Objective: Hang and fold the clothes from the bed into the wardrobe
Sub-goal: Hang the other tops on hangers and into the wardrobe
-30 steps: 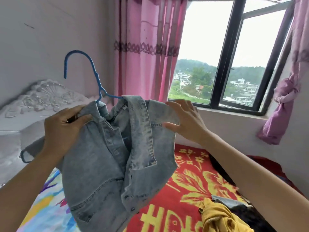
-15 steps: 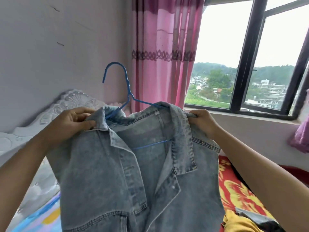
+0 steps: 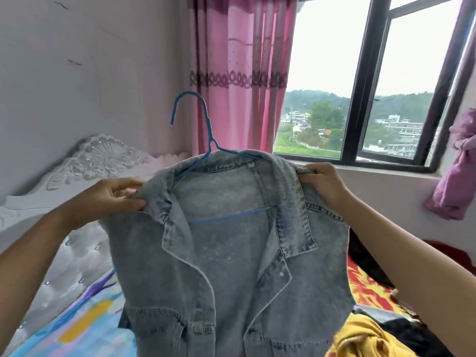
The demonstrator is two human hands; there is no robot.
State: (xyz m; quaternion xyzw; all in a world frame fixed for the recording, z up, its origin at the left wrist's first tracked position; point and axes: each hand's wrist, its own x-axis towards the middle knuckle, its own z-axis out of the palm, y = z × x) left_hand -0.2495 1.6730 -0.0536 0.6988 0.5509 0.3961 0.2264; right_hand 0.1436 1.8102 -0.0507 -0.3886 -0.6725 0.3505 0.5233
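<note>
The denim jacket (image 3: 231, 266) is hanging in the middle of the frame, held up above the bed (image 3: 77, 325) and spread over the blue hanger (image 3: 209, 130). The hanger's hook is rising from the collar at upper centre, and its lower bar is showing across the open neck. The left hand (image 3: 110, 199), at centre left, is pinching the jacket's shoulder between thumb and curled fingers. The right hand (image 3: 324, 184), at centre right, is gripping the opposite shoulder with its fingers curled over the seam.

A second ago the right hand was lying flat and open against bunched denim, and only the left was holding cloth. Half a second ago both were already gripping, closer together. Now the hands are sitting wider apart, the shoulders are stretching out along the hanger, and the collar is lying flatter.

A yellow garment (image 3: 365, 338) is lying crumpled on the red blanket (image 3: 368, 287) at lower right.
</note>
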